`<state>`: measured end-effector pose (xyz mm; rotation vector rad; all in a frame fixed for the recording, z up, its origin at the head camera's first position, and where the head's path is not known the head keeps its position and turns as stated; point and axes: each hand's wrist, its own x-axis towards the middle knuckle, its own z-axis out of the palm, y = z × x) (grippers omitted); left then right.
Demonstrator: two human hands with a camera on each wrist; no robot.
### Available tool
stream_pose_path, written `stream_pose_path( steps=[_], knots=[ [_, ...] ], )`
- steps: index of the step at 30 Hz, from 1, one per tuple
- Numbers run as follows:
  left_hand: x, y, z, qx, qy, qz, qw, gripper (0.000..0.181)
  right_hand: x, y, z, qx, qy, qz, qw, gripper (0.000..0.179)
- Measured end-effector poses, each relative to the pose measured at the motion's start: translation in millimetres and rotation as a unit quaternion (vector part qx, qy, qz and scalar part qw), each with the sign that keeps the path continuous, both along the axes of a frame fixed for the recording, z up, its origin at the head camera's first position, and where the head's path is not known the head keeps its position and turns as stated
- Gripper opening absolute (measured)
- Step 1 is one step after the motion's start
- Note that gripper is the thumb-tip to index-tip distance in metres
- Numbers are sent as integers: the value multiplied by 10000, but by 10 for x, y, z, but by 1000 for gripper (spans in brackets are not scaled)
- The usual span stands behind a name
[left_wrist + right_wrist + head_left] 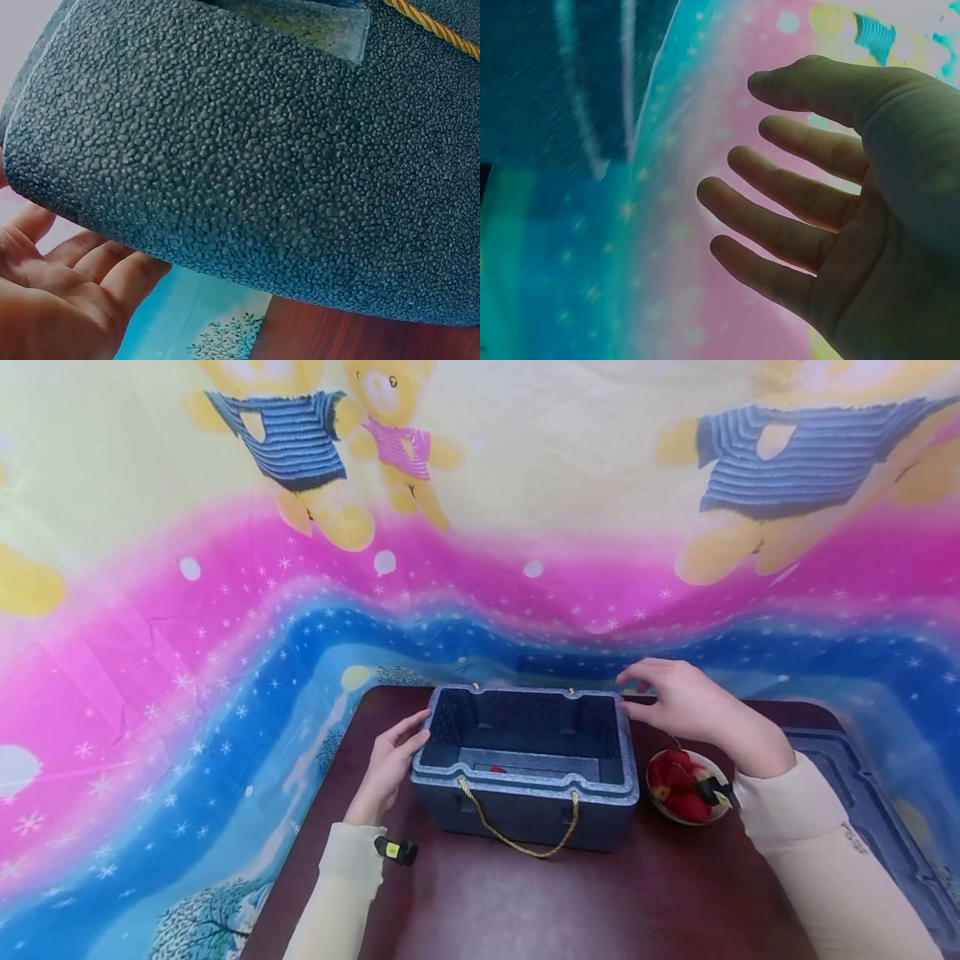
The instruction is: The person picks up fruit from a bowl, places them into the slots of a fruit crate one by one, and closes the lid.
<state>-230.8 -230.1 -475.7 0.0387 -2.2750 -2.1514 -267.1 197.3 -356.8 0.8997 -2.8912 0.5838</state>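
A dark, speckled foam box (pixel 438 810) stands lidless on the table, a gold rope handle (pixel 543 855) hanging down its front. Low inside it a bit of something red (pixel 497 769) shows; the front wall hides most of it. My left hand (pixel 388 764) is at the box's left end, fingertips right at the rim. In the left wrist view its relaxed fingers (pixel 135 277) lie along the pebbled wall (pixel 247 150). My right hand (pixel 678 702) hovers by the right rear corner. The right wrist view shows its fingers (pixel 780 225) spread and holding nothing, apart from the box wall (pixel 547 82).
Right of the box, below my right forearm, sits a bowl (pixel 686 822) of red, roundish things (pixel 688 807). A dark grooved panel, like a lid (pixel 825 747), lies at the table's right edge. A printed cloth (pixel 517 577) with bears hangs behind the brown table (pixel 525 902).
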Motion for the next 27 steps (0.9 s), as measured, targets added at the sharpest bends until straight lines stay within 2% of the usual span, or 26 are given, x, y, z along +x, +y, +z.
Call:
stream_pose_path(
  steps=[7, 16, 21, 27],
  knots=[
    [-21, -18, -29, -35, -49, -5, 10000, 43, 60, 368, -305, -262, -377, -568, 9973, 36],
    [-16, -49, -37, -81, 5, -14, 10000, 44, 179, 791, -827, -67, -851, -1143, 9898, 40],
    [-16, -40, -28, -104, 26, -8, 9999, 44, 277, 935, -1111, -104, -1228, -1365, 9830, 40],
    [-16, -30, -38, -38, 22, 25, 10000, 43, 360, 1001, -1338, -295, -1365, -1590, 9773, 41]
  ],
)
